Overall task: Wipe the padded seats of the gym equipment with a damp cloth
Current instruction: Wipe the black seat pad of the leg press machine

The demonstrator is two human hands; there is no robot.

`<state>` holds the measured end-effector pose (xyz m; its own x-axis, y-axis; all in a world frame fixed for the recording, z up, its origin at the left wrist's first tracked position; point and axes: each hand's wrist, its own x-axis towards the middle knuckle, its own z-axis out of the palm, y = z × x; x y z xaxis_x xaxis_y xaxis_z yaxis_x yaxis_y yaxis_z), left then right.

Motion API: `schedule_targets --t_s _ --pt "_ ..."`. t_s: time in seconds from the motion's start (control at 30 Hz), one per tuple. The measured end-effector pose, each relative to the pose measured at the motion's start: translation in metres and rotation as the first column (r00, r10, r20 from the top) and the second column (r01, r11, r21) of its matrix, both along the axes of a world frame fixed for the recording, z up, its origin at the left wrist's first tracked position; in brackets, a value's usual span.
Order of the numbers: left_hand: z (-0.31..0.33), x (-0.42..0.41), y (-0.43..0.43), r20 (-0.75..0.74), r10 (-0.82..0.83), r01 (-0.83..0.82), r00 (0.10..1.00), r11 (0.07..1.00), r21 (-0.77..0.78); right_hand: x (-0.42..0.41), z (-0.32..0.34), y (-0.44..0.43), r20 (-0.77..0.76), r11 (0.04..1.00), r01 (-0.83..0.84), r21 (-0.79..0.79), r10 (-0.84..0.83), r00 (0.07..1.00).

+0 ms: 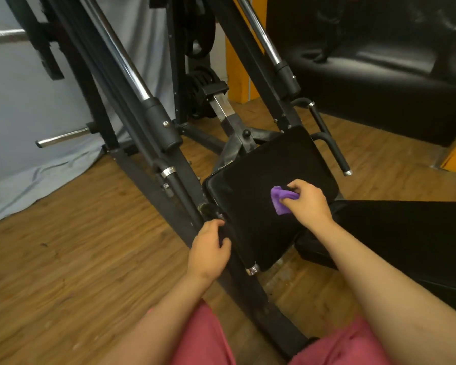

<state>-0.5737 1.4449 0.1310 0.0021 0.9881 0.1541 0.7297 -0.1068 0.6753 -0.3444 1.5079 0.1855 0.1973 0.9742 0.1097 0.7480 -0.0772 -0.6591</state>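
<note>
Head view: the right hand (307, 204) has its fingers curled tight on a bunched purple cloth (281, 202) and holds it against the black padded seat (258, 169), just off the pad's centre toward 4 o'clock. The left hand (209, 250) is wrapped around the side handle (250, 269) at the pad's 8 o'clock edge (thumb over the bar, fingers underneath). The black machine frame (156, 122) rises toward 11 o'clock. A black sofa (379, 83) stands at 2 o'clock and a grey drape (24, 127) hangs at 9 o'clock, both on the wooden floor (63, 246).
</note>
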Motion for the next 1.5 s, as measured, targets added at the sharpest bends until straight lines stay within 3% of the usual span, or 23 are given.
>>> schedule_targets --t_s 0.43,0.77,0.93,1.17,1.5 --pt "0.072 -0.056 -0.083 -0.171 0.077 -0.066 0.982 0.995 0.073 -0.059 0.03 -0.124 -0.255 0.987 -0.077 0.141 0.112 0.96" --pt "0.069 -0.057 -0.079 -0.09 0.143 -0.138 0.986 0.989 0.061 -0.08 0.003 -0.135 -0.441 0.989 -0.098 0.11 0.137 0.887" --pt "0.038 -0.054 -0.054 -0.029 0.195 -0.195 0.98 0.981 -0.001 -0.089 -0.023 -0.114 -0.531 0.998 -0.058 0.023 0.061 0.845" --pt "-0.012 -0.056 -0.008 0.016 0.317 -0.316 0.948 0.948 -0.033 -0.11 -0.058 -0.049 -0.691 0.994 0.092 -0.059 -0.107 0.715" --pt "-0.033 -0.052 0.07 0.097 0.494 -0.5 0.864 0.864 0.048 -0.122 -0.096 0.08 -0.712 0.944 0.309 -0.118 -0.297 0.636"
